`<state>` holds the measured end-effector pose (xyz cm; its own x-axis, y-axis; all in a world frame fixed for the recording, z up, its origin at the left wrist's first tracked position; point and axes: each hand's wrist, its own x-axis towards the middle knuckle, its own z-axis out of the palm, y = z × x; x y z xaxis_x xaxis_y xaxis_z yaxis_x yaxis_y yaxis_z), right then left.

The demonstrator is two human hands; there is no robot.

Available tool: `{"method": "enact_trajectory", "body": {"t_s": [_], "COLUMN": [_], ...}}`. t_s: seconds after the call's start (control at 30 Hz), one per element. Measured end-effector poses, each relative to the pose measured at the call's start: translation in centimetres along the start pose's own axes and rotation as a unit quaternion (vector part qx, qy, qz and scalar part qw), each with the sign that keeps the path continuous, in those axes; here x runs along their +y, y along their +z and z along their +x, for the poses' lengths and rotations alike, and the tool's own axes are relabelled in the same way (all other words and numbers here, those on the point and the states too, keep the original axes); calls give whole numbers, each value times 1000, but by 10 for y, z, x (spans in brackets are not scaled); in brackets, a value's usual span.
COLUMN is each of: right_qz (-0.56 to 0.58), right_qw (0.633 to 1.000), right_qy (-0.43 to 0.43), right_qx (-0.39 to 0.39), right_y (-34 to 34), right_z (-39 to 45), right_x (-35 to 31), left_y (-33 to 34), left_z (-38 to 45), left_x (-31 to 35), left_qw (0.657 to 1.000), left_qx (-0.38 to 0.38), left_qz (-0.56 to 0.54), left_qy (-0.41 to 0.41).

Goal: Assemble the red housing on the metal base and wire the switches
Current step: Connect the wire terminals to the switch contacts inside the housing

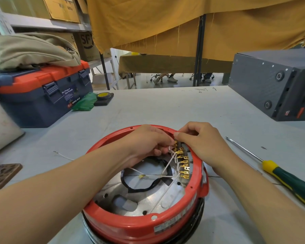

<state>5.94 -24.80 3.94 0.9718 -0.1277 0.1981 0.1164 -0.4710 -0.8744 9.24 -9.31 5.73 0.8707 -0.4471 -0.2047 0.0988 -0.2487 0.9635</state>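
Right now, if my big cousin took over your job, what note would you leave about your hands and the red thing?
Left hand: inside the red housing, fingers curled on a white wire near the gold terminals.
Right hand: pinching at the top terminal, resting over the rim.
Done: housing sits on the metal base; several white wires run to the terminal row.
Left: finish the remaining connections. I cannot tell which are fully seated.
Screwdriver lies on the table, to the right.

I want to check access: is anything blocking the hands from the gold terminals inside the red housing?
Nothing visible does. The left hand and right hand already meet at the top of the terminal row inside the red housing.
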Motion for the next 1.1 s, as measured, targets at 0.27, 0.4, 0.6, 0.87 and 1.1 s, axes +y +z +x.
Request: {"method": "enact_trajectory", "body": {"t_s": [0.27,0.4,0.6,0.87,1.1], "right_qz": [-10,-51,-142,-173,-176], "right_qw": [1000,998,989,984,984], "right_qy": [0,-16,-34,-33,-36], "right_qx": [-16,-36,-25,-18,-16], "right_y": [-4,-7,-9,-7,-8], "right_z": [1,1,2,2,2], "right_x": [0,-1,-2,-2,-1], "left_y": [-1,-6,-7,-1,0], "left_z": [-2,-8,-17,-20,-25], "left_x": [0,1,3,3,4], "left_qw": [998,983,955,924,923], "left_qx": [24,29,-1,-7,-6], "left_qz": [41,151,257,326,332], "left_qy": [35,95,148,199,196]}}
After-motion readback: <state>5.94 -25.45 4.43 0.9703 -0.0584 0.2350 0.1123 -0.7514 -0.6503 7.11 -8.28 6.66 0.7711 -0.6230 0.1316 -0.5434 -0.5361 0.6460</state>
